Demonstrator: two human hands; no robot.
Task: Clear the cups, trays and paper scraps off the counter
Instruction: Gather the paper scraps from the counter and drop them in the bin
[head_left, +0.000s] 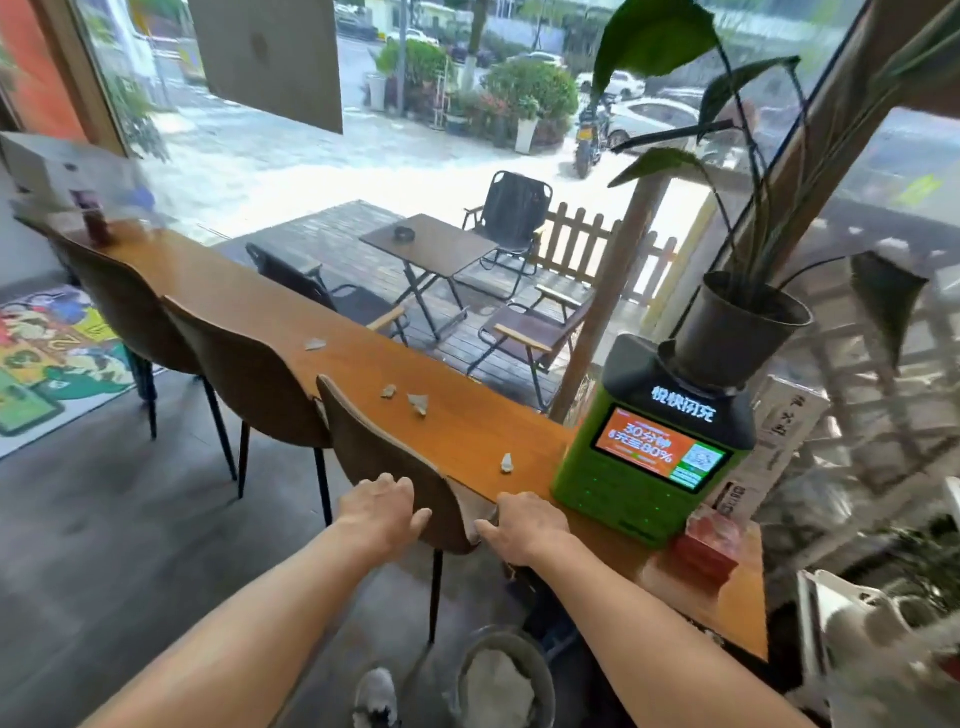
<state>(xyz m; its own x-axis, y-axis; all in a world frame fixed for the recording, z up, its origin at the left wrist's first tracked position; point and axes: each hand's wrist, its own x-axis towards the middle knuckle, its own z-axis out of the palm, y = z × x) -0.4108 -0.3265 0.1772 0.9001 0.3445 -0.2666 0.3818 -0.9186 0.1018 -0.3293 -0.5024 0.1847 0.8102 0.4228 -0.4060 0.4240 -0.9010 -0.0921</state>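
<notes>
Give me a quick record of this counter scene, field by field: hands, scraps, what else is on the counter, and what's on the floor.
left hand: on the top edge of the nearest chair
right hand: at the same chair's right edge, by the counter
paper scraps: four on the counter
other items: green charging kiosk, potted plant on it
cups, trays: none clearly visible
floor: bin below

You are looking at four paper scraps (418, 403) lying along the counter (249, 306), with three chairs (387, 462) standing at its near edge. One green charging kiosk (652, 457) and one potted plant (737, 322) are sitting toward its right end.
</notes>
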